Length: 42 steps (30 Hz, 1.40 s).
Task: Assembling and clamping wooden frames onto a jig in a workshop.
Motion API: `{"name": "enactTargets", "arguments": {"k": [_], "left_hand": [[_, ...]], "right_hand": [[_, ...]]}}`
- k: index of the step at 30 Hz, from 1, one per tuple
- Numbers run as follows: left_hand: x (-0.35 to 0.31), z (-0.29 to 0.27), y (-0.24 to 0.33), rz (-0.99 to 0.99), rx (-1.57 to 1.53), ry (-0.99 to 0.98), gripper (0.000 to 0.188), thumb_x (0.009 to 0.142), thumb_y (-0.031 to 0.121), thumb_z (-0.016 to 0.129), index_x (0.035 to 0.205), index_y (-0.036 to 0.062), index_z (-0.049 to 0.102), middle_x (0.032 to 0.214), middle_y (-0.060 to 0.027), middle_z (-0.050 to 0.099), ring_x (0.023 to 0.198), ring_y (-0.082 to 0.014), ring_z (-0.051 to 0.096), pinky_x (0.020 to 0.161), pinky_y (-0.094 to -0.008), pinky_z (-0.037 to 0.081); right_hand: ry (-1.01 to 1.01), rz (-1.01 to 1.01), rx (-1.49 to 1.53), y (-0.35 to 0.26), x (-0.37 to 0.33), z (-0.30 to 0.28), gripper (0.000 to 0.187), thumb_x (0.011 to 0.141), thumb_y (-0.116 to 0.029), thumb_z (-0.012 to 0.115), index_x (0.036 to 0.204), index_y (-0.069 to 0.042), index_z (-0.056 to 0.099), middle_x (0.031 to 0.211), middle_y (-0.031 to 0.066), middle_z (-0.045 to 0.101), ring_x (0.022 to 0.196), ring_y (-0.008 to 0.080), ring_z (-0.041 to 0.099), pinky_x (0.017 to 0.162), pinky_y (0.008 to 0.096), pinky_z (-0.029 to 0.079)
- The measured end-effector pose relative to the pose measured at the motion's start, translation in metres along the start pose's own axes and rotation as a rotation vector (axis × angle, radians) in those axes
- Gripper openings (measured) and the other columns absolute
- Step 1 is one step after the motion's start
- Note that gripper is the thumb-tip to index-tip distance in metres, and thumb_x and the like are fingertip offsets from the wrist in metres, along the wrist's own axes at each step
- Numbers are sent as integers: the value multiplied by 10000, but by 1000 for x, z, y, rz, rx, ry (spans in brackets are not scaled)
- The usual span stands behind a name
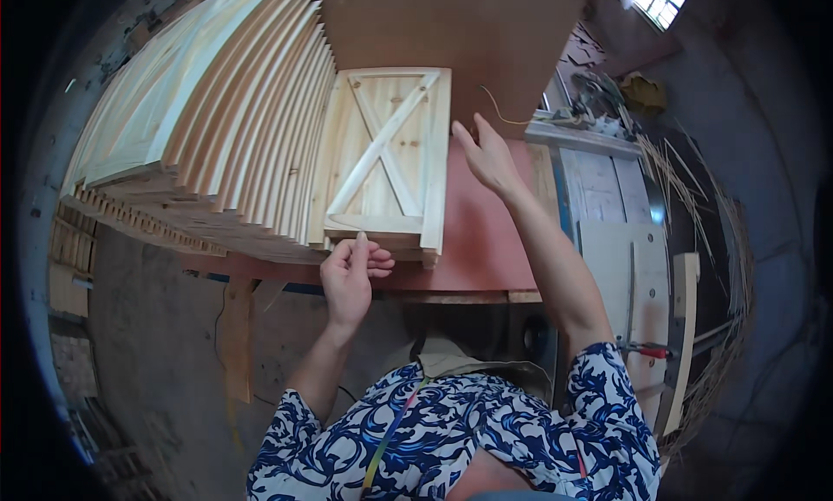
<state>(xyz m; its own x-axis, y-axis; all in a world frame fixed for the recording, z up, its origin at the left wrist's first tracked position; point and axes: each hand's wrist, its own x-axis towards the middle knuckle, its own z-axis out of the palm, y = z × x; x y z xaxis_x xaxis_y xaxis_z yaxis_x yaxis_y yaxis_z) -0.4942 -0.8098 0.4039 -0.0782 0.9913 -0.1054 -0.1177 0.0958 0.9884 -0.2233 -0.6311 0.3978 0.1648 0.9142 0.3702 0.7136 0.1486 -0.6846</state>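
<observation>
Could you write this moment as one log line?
Left hand: at lower edge of X-braced wooden panel, contact unclear | Right hand: open, near panel's right edge | Panel row: at left

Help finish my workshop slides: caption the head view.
An X-braced wooden panel beside a row of others, left hand by its near end, right hand alongside.

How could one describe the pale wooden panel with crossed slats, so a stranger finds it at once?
On the reddish flat tabletop stands a long row of pale wooden panels. The panel ends this row on the right, beside the bare right hand. Unlike its neighbours, mostly showing edges, it displays a large X.
</observation>
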Motion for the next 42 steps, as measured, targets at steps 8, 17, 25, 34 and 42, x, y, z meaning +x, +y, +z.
{"name": "enactTargets", "arguments": {"k": [8, 17, 25, 34, 42], "left_hand": [[-115, 211, -14, 175, 90, -1058, 111, 1069, 66, 641, 1049, -34, 685, 946, -111, 758, 881, -164, 749, 809, -308, 624], [-394, 599, 22, 860, -26, -1506, 270, 1125, 194, 578, 1031, -19, 714, 922, -86, 746, 850, -127, 696, 802, -277, 552], [-693, 831, -219, 1549, 1173, -2411, 624, 870, 468, 815, 1239, -22, 702, 1197, -235, 747, 1124, -397, 719, 958, -472, 575], [-714, 793, -238, 1541, 703, -2388, 424, 943, 386, 748, 1084, -10, 694, 1050, -273, 723, 1042, -475, 680, 895, -531, 545], [-576, 812, -53, 1403, -60, -1757, 179, 995, 153, 700, 919, 7, 629, 833, -208, 644, 796, -414, 652, 718, -470, 518]], "right_hand": [[-297, 366, 238, 86, -323, -187, 375, 1021, -302, 680, 1247, -4, 713, 1047, 223, 764, 976, 349, 753, 875, 418, 577], [-34, 919, -26, 99, -812, -314, 651, 966, -510, 711, 1396, -26, 639, 1229, 241, 701, 1175, 428, 665, 1024, 487, 536], [865, 1469, 152, -57, -955, -319, 635, 931, -423, 788, 1385, 2, 656, 1223, 221, 721, 1022, 330, 731, 914, 423, 584], [1392, 1640, -213, -136, -975, -408, 496, 916, -253, 828, 1291, 41, 688, 1059, 189, 742, 899, 264, 720, 827, 377, 578], [1314, 913, -535, 27, -837, -696, 396, 1007, -234, 755, 1278, 35, 650, 1020, 72, 733, 960, 125, 654, 878, 298, 537]]}}
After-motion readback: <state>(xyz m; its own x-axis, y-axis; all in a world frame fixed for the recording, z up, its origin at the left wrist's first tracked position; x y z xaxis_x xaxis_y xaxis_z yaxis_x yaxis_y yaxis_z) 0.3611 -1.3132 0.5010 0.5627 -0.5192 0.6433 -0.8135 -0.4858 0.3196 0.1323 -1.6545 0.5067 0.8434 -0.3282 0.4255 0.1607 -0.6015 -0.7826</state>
